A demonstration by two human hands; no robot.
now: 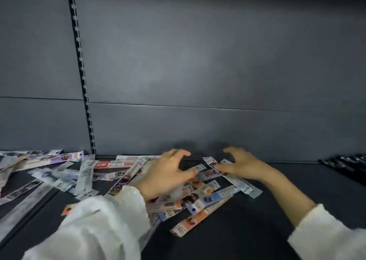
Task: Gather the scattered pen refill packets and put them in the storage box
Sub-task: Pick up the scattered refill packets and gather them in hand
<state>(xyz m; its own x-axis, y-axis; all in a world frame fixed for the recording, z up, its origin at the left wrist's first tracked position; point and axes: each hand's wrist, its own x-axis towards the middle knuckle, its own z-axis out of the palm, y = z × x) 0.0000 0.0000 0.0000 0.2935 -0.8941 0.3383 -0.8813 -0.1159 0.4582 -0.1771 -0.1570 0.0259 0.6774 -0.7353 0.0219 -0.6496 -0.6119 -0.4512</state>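
The pen refill packets (pixel 198 196) were strewn on the dark shelf (pixel 277 210). The left hand (pixel 168 172), fingers spread, was laid over the heap; the right hand (pixel 243 165), fingers apart, was pressed on one packet (pixel 237 182).

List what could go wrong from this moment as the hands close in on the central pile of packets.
1. Both hands, left hand and right hand, are spread open over the overlapping packet pile; slick sleeves could slide apart under a loose grip.
2. The left-side packets lie apart and may be missed.
3. No storage box is in view, so carried packets could drop.
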